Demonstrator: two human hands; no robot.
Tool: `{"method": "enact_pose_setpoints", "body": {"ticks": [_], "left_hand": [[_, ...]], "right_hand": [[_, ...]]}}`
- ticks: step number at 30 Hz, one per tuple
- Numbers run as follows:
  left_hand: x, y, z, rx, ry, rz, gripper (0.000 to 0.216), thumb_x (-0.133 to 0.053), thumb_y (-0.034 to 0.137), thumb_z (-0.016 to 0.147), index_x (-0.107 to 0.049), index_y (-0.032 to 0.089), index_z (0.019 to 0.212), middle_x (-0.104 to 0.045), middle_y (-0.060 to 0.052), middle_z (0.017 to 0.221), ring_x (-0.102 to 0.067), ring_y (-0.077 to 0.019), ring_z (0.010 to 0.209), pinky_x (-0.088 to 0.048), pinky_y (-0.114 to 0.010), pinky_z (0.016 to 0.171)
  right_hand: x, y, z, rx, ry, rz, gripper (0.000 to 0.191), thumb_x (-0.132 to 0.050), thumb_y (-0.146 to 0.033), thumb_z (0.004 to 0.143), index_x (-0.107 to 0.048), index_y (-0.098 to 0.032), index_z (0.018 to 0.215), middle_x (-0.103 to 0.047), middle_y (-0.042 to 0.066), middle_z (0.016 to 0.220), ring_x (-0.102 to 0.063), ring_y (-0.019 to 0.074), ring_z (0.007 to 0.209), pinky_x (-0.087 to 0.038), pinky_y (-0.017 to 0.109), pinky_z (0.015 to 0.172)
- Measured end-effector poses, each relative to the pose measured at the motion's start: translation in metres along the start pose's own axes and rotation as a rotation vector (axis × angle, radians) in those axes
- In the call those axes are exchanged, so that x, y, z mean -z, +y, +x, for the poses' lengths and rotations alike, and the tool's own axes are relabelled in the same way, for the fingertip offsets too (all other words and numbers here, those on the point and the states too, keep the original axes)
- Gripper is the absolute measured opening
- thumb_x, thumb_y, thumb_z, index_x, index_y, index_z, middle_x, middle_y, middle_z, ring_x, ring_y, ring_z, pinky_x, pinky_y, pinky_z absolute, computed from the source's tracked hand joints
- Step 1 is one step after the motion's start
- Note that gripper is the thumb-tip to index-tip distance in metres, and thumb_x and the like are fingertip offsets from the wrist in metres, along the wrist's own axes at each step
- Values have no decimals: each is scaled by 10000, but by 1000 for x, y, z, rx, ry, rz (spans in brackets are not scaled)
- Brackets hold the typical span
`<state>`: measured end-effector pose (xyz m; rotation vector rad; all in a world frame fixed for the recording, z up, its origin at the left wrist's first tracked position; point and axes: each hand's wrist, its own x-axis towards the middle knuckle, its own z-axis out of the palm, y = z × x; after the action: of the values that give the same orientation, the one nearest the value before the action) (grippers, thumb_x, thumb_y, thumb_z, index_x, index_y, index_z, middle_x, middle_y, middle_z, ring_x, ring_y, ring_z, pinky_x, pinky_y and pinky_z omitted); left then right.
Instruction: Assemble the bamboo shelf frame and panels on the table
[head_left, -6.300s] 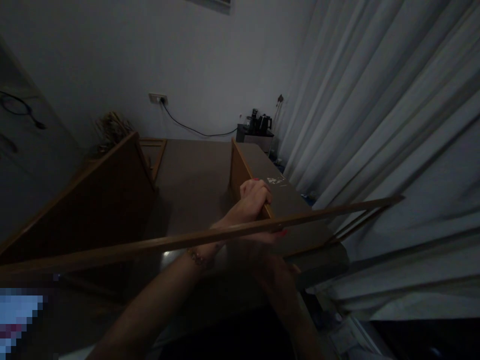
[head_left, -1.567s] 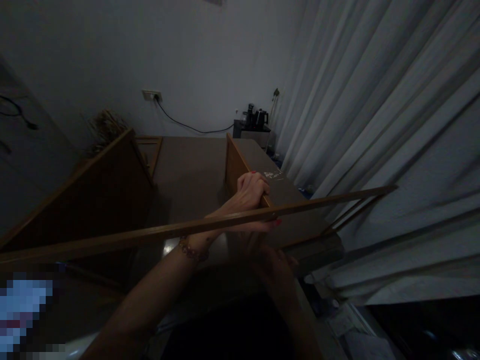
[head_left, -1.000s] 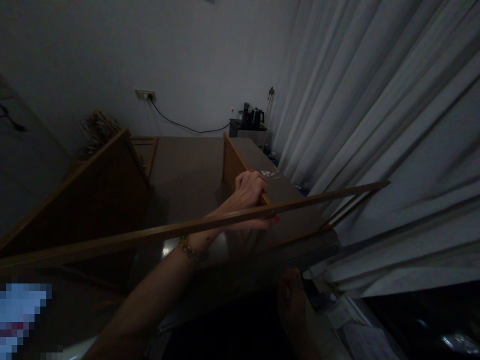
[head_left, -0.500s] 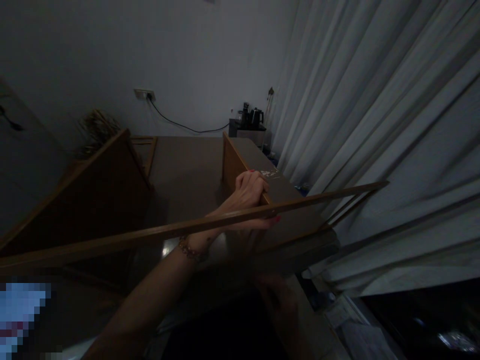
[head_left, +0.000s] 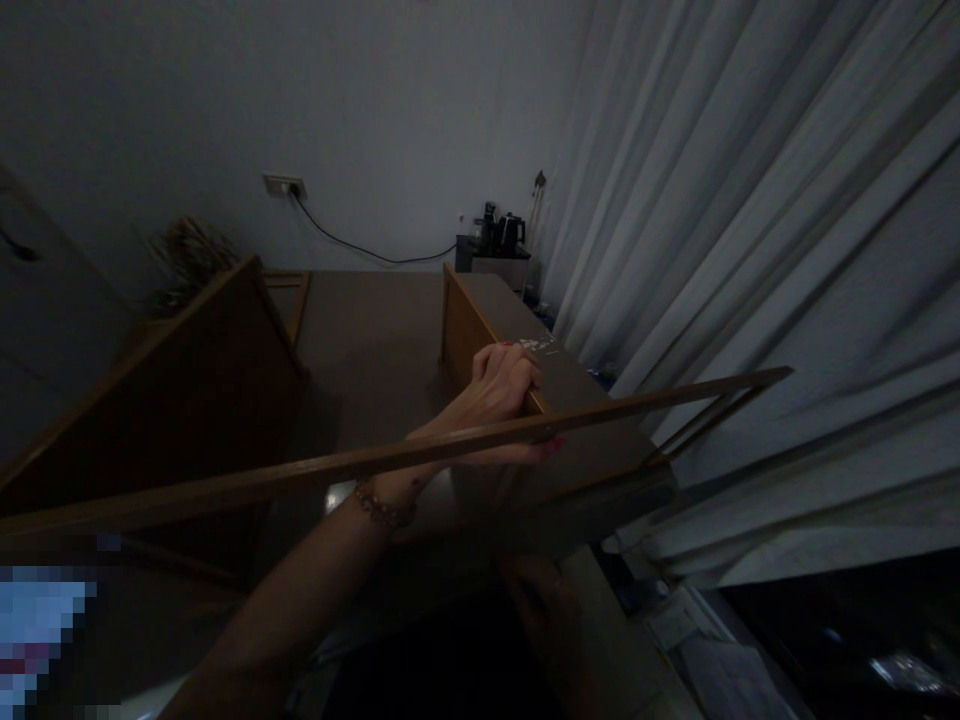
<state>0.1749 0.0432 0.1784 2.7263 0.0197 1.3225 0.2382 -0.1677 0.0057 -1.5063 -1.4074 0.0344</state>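
My left hand (head_left: 504,385), with a bracelet at its wrist, is closed over the top edge of an upright wooden panel (head_left: 466,325), close to where that panel meets a long wooden rail (head_left: 420,450). The rail crosses in front of my forearm. Low in the shadow is my right hand (head_left: 551,605), below the table's near edge. Its fingers look curled, and whatever they may hold is too dark to make out. A second, larger wooden panel (head_left: 172,400) stands tilted on the left, at the rail's other side.
Under the wooden pieces is a brown table (head_left: 367,320), with small pale bits (head_left: 536,343) on it. A black kettle (head_left: 510,232) stands on a small cabinet at the back. A pale curtain (head_left: 720,250) hangs along the right. Papers (head_left: 720,665) lie at the lower right.
The rail's right end has shifted slightly right, showing more of its corner. My right hand has moved a little left. My left hand keeps its hold on the panel.
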Motion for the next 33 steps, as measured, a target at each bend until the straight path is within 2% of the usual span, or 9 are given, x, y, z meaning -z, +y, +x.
{"method": "enact_pose_setpoints", "body": {"ticks": [3, 10, 13, 21, 27, 33], "left_hand": [[0, 0, 0, 16, 1, -18, 546, -656, 558, 661, -313, 212, 907, -461, -55, 926, -442, -235, 903, -356, -447, 854], [6, 2, 0, 32, -67, -26, 495, -609, 564, 733, -324, 206, 923, -480, -82, 973, -447, -254, 945, -359, -457, 857], [8, 2, 0, 24, -69, -46, 481, -611, 551, 740, -321, 211, 918, -469, -66, 950, -447, -245, 927, -359, -449, 854], [5, -1, -2, 40, -76, -39, 511, -647, 549, 714, -321, 209, 912, -451, -58, 951, -438, -245, 934, -357, -447, 853], [4, -2, -2, 14, -54, -50, 512, -647, 539, 715, -317, 210, 927, -442, -54, 949, -445, -249, 932, -357, -447, 845], [5, 0, 0, 17, -61, -47, 491, -627, 519, 719, -300, 217, 928, -449, -55, 971, -451, -253, 946, -353, -449, 857]], "right_hand": [[1, -2, 1, 2, 2, 13, 223, -521, -326, 974, -720, -237, 925, -735, 31, 818, -703, 164, 707, -597, 246, 660], [1, 0, -1, 23, -12, 6, 269, -479, -355, 993, -709, -231, 928, -728, 39, 814, -697, 165, 716, -593, 251, 658], [1, 4, -4, -20, -36, -1, 271, -478, -366, 993, -703, -230, 926, -724, 45, 830, -694, 173, 735, -590, 268, 673], [-3, 10, -9, 1, -13, 2, 243, -465, -311, 994, -670, -222, 900, -696, 36, 798, -668, 163, 718, -568, 249, 657], [-4, 9, -11, 32, -102, -22, 219, -443, -220, 990, -660, -234, 978, -703, 38, 888, -673, 178, 818, -568, 284, 728], [-2, 12, -11, 72, -114, -71, 276, -395, -217, 1004, -670, -233, 982, -705, 55, 904, -673, 194, 845, -577, 306, 725]]}}
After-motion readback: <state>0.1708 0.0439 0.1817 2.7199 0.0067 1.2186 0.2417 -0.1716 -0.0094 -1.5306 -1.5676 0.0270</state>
